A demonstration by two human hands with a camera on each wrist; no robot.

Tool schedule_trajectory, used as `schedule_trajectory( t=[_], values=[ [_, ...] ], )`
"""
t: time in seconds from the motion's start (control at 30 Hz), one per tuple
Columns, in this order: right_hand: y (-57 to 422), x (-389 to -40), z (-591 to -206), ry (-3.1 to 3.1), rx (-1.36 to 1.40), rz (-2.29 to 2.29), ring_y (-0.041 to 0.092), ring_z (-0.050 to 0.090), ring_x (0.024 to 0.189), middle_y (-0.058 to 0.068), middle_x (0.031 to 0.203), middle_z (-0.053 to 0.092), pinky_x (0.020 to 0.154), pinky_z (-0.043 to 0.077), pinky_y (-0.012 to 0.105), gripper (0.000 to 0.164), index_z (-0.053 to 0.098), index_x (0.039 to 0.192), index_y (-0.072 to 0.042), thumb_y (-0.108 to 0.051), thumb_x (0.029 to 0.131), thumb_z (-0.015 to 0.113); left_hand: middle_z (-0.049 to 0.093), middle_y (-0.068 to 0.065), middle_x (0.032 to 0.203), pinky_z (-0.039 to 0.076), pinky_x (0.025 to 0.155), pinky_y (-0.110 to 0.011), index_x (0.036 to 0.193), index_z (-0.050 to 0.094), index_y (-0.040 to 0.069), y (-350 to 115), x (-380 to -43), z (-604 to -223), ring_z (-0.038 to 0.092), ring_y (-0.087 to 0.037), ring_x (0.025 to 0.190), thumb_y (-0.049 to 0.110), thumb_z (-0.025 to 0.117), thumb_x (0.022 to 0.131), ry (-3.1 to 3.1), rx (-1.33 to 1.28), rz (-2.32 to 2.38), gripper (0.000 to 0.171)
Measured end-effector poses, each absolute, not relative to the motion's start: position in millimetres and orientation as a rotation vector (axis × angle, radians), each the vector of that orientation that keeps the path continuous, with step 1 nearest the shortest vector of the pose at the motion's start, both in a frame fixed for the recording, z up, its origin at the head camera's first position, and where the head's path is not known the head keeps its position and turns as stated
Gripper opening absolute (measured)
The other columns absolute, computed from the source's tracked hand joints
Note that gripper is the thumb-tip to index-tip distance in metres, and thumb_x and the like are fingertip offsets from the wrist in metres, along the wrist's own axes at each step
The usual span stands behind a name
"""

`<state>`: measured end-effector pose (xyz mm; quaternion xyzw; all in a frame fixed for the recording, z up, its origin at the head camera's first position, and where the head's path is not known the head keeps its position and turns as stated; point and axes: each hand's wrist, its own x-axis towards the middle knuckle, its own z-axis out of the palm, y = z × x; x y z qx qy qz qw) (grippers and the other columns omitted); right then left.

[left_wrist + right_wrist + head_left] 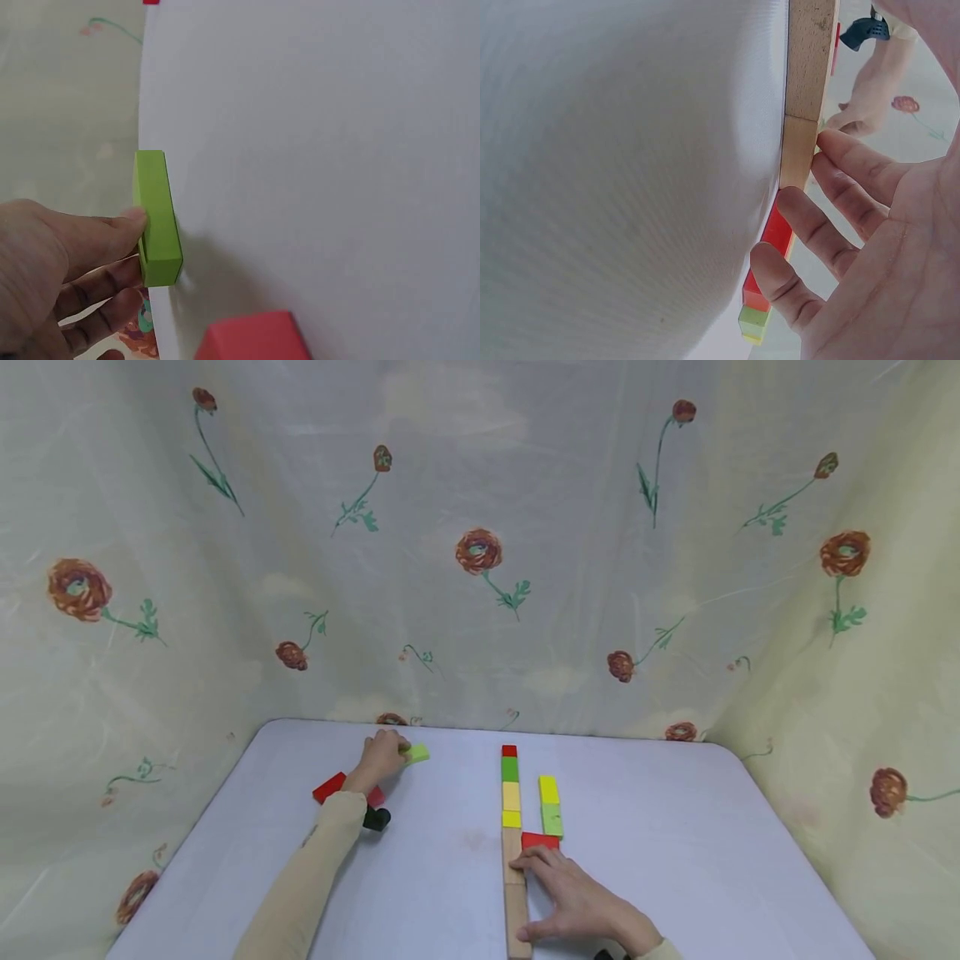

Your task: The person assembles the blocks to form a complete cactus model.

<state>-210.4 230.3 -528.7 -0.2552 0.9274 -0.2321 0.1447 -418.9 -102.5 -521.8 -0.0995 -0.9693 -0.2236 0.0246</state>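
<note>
At the far left of the table my left hand (382, 756) pinches a light green block (417, 753). The left wrist view shows the thumb on one side of that green block (159, 217), near the table's edge. My right hand (573, 897) is spread beside a line of blocks, its fingertips at the upper plain wooden block (512, 852) and its thumb at the lower wooden block (517, 918). A red block (540, 841) adjoins the line, partly covered by the right fingers. In the right wrist view the fingers (799, 214) extend over the red block (777, 225).
Beyond the wooden blocks the line continues with a yellow block (512, 819), a cream block (511, 796), a green block (510, 768) and a red end block (509, 750). To its right lie yellow (549, 789) and light green (552, 818) blocks. Another red block (328, 787) lies by the left forearm.
</note>
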Motion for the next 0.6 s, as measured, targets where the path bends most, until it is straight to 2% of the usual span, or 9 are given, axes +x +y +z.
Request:
schedule_trajectory(
  t=[0.33, 0.6],
  values=[
    [228, -210, -528, 2.673, -0.744, -0.670, 0.015, 0.043, 0.118, -0.005, 0.137, 0.044, 0.099, 0.042, 0.048, 0.083, 0.047, 0.137, -0.027, -0.074, 0.071, 0.065, 0.068, -0.010, 0.107, 0.032, 0.096, -0.052, 0.109, 0.074, 0.007, -90, -408, -524, 0.054, -0.029, 0.104, 0.016, 0.071, 0.087, -3.006, -0.399, -0.671, 0.024],
    [229, -211, -530, 2.692, -0.757, -0.662, 0.014, 0.043, 0.119, -0.006, 0.135, 0.045, 0.099, 0.042, 0.047, 0.083, 0.048, 0.137, -0.027, -0.074, 0.071, 0.065, 0.067, -0.007, 0.105, 0.036, 0.092, -0.046, 0.107, 0.075, 0.008, -76, -397, -527, 0.053, -0.026, 0.101, 0.015, 0.074, 0.085, -3.010, -0.472, -0.701, 0.023]
  ],
)
